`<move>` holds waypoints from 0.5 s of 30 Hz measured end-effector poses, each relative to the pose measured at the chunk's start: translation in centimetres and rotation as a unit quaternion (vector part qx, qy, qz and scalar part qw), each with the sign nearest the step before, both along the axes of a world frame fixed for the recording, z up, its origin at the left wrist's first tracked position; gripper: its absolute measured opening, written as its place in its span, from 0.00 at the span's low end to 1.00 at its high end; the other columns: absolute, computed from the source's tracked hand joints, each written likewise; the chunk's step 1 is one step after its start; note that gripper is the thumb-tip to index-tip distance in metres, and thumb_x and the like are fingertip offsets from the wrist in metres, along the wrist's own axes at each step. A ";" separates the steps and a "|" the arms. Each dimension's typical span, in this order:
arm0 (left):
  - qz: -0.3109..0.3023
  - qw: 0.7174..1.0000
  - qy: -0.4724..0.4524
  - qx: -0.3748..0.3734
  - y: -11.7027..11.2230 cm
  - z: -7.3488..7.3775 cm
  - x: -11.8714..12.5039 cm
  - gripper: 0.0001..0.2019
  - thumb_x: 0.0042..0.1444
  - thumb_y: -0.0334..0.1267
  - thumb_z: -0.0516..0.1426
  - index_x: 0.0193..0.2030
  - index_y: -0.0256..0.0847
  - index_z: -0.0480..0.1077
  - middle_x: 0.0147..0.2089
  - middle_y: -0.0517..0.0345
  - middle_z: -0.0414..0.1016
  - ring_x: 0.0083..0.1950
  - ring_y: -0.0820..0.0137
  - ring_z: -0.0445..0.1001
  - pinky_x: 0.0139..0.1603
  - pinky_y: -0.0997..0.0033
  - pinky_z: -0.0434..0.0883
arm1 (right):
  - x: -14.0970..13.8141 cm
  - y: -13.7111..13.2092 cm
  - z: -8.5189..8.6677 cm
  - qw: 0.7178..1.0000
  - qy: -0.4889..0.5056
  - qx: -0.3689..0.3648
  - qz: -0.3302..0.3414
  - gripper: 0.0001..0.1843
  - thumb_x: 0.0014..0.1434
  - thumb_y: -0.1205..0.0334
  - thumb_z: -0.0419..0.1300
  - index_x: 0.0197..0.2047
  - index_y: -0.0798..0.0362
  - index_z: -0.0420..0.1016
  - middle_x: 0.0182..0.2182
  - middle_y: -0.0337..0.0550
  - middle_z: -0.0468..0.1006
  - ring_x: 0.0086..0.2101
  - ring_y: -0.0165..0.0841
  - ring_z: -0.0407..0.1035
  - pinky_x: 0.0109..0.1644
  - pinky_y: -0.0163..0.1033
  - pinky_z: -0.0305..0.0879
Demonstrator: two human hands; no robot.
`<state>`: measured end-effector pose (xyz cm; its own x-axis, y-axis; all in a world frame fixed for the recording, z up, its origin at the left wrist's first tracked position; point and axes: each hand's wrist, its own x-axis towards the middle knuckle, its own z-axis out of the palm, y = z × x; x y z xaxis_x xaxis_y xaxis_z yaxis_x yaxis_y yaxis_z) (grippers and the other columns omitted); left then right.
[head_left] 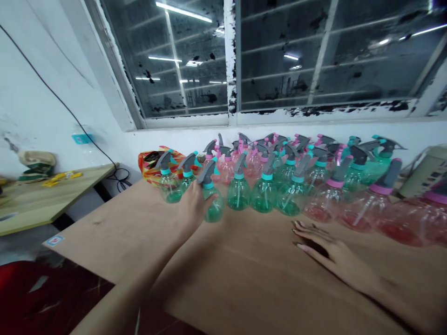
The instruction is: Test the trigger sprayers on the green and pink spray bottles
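Note:
My left hand is wrapped round a green spray bottle with a turquoise collar and grey trigger head, upright at the front of the group. Its fingers are partly hidden behind the bottle. Beside it to the right, another green spray bottle stands in a row with more green ones. My right hand rests low over the tabletop, fingers spread and holding nothing. Nearest to it are red spray bottles with pink collars.
Several more spray bottles with pink heads crowd behind, towards the wall. A colourful plastic bag lies at the back left. On the far right a beige box leans. A second wooden table stands left.

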<state>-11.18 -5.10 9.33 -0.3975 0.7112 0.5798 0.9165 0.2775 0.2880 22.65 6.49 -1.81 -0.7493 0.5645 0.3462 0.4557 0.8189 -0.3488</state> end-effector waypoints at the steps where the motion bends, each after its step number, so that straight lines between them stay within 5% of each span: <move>1: -0.008 1.000 -0.001 0.004 -0.7 -0.2 0.1 0.16 0.50 0.40 0.61 0.44 0.38 0.64 0.42 0.48 0.73 0.46 0.54 0.74 0.42 0.59 0.70 | 0.0 0.1 -0.1 1.000 0.000 -0.001 0.000 0.24 0.61 0.48 0.51 0.57 0.49 0.67 0.58 0.42 0.66 0.58 0.41 0.57 0.62 0.54 0.53; 9: -0.131 0.991 -0.031 -0.009 -5.8 -0.9 6.2 0.20 0.52 0.47 0.59 0.48 0.41 0.62 0.45 0.50 0.74 0.47 0.58 0.74 0.44 0.57 0.71 | -0.1 0.3 -0.3 1.000 0.018 -0.006 0.000 0.24 0.61 0.48 0.51 0.56 0.49 0.67 0.58 0.42 0.66 0.59 0.40 0.57 0.63 0.53 0.53; 15: -0.238 0.968 -0.035 -0.071 -5.4 0.2 10.2 0.27 0.50 0.51 0.59 0.54 0.46 0.58 0.49 0.52 0.72 0.49 0.57 0.72 0.47 0.55 0.71 | -0.2 0.3 0.2 0.999 0.028 -0.008 0.017 0.23 0.62 0.49 0.50 0.57 0.47 0.66 0.58 0.42 0.65 0.59 0.39 0.56 0.62 0.54 0.54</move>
<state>-0.98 -10.53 9.54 -0.0393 0.8941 0.4461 0.9298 -0.1309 0.3441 22.44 6.74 -1.64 -0.7473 0.5457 0.3792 0.4075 0.8271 -0.3871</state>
